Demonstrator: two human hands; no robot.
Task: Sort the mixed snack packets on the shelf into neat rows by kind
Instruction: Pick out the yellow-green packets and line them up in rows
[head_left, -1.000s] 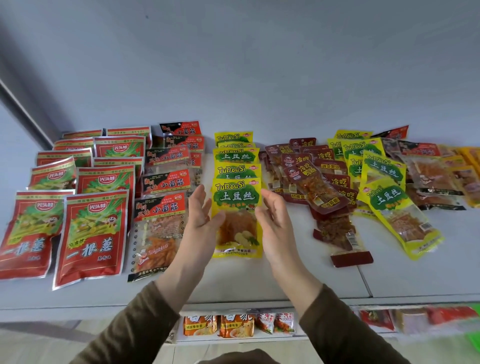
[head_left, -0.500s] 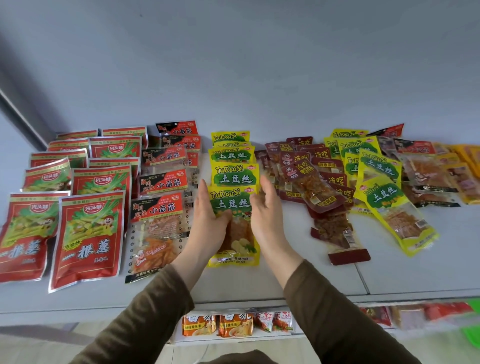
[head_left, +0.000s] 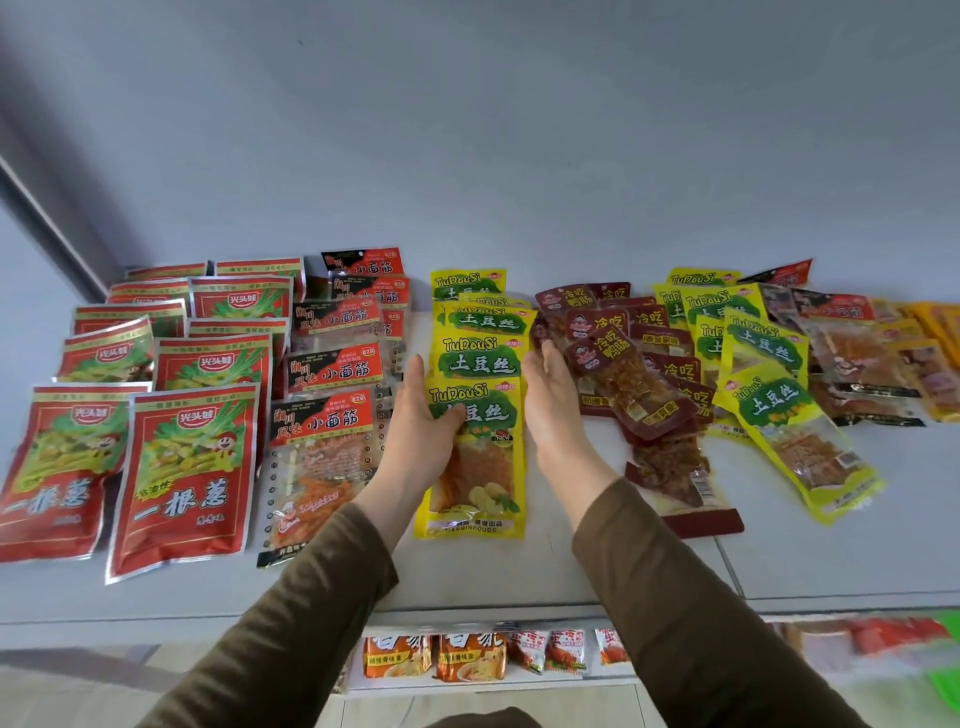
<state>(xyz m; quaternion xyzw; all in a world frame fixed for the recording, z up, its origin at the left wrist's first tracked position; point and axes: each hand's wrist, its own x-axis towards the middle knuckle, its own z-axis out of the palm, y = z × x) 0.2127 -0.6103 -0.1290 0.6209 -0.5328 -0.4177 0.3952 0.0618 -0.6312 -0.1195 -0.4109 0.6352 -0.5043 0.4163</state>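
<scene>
my left hand (head_left: 421, 415) and right hand (head_left: 553, 402) stand either side of the yellow potato-shred row (head_left: 475, 353) on the shelf (head_left: 831, 561), palms facing in, so i can square its edges into one straight column. both grips are released, fingers straight; the left thumb rests on the nearest yellow packet (head_left: 475, 467), the right fingers seem to brush the row's right edge, though i can't tell whether they touch it. to the left, the red onion-stick packets (head_left: 182, 467) and the black-and-red gluten packets (head_left: 322, 452) already lie in overlapped rows running near to far. to the right it's unsorted: dark red duck packets (head_left: 644, 384) heaped askew, with more stray yellow packets (head_left: 789, 431) lying tilted beyond them. those strays belong in my column, i judge, so they'll need lifting across the red heap
</scene>
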